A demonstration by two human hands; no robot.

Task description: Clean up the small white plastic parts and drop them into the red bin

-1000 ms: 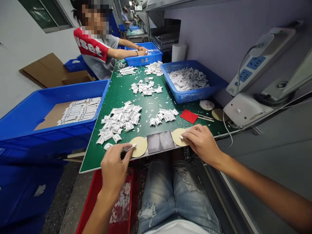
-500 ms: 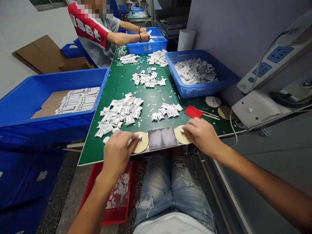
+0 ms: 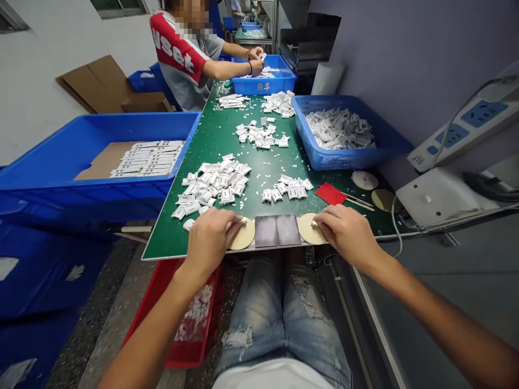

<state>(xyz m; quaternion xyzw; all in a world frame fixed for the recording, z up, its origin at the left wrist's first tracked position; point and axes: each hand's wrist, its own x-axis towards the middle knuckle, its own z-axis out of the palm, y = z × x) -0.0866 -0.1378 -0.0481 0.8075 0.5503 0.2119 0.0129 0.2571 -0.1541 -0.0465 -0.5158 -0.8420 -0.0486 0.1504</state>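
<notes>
Fingertips of the left hand [image 3: 208,237] pinch 1 small white piece [image 3: 244,220]; the right hand's [image 3: 348,232] grip pinches 1 too, likely for fine control. Each piece is at 1 of 2 pale discs [image 3: 245,237] [image 3: 311,235], near the counter's [image 3: 168,240] edge, perhaps for easy reach. Between lie 2 dark pads [image 3: 266,232] [image 3: 288,231]. Heaped white parts [image 3: 221,181] defy counting.
</notes>
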